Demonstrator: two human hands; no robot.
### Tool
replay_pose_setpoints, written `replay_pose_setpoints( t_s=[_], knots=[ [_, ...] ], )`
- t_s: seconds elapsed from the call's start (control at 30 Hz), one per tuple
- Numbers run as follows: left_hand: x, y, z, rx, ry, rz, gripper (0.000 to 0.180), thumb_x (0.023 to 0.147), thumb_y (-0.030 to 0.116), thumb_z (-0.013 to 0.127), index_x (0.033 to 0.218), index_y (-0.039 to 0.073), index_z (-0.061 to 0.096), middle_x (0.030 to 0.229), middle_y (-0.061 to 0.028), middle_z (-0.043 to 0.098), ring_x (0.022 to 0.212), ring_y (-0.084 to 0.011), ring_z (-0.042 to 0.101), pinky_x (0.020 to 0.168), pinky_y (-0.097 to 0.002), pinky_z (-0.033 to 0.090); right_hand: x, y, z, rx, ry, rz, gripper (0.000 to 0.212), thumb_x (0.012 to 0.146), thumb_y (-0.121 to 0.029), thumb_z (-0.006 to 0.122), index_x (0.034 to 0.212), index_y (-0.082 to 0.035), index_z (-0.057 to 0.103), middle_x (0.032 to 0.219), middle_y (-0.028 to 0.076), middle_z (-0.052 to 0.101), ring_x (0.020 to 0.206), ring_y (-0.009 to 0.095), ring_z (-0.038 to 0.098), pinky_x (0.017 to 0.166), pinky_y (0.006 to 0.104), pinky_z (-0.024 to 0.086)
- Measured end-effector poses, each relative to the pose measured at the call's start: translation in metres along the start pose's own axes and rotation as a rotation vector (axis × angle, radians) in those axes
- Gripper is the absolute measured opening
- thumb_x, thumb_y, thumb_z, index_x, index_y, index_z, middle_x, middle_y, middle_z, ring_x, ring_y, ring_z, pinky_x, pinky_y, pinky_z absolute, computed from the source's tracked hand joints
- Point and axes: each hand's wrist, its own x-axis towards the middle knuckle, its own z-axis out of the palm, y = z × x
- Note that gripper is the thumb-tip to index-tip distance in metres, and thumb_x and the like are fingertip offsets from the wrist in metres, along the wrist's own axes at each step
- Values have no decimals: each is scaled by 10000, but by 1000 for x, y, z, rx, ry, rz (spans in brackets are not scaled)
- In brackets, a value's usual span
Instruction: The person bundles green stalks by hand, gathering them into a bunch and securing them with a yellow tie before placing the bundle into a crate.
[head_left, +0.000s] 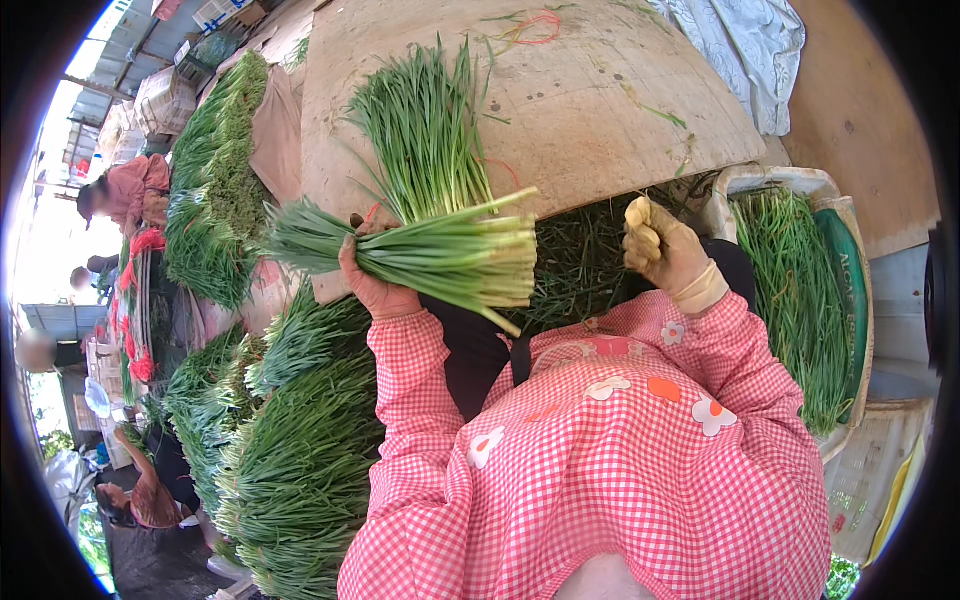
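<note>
A bunch of green chives [450, 255] lies across my left hand [382, 285], which is closed around it near the middle. Its pale cut ends point right and its leafy tips point left. Just beyond, a second pile of chives [425, 140] rests on the wooden board [590, 110], stems toward me. My right hand [665, 248], in a pale thin glove, is raised at the board's near right corner, apart from the bunch. Its fingers are curled together, and whatever may be between them is hidden.
Large heaps of chives [300, 450] stand at my left. On the right is a pale crate [785, 180] with more chives in it. Loose dark leaves [585, 265] lie below the board's near edge. Red ties [535, 28] are on the board. Other people [140, 195] are at far left.
</note>
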Motion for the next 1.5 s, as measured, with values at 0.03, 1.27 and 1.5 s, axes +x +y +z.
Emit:
replay_pose_setpoints(
  t_s=[0.03, 1.27, 1.5],
  knots=[
    [-2, -2, 3, -47, -39, -20, 329, 810, 165, 573, 1086, -2, 502, 830, -37, 575, 774, -168, 554, 820, -336, 468, 3, -1, -11, -304, 104, 20, 191, 898, -241, 515, 972, -70, 555, 628, -49, 421, 526, 54, 375, 495, 203, 328],
    [-2, -63, 45, 619, -314, -341, 473, 717, 72, 648, 1146, 37, 452, 816, -62, 573, 754, -174, 572, 682, -310, 469, 13, 10, -11, -1385, 83, -114, 161, 843, -124, 561, 971, -28, 573, 872, 65, 615, 811, 140, 568, 740, 262, 451],
    [-21, -113, 18, 973, -558, -372, 460, 707, 71, 665, 1122, 0, 480, 835, -43, 569, 757, -142, 555, 691, -293, 458, 19, -31, 71, -1312, 167, -383, 273, 834, -32, 548, 1106, -37, 544, 883, 61, 588, 781, 124, 546, 699, 253, 444]
  ],
)
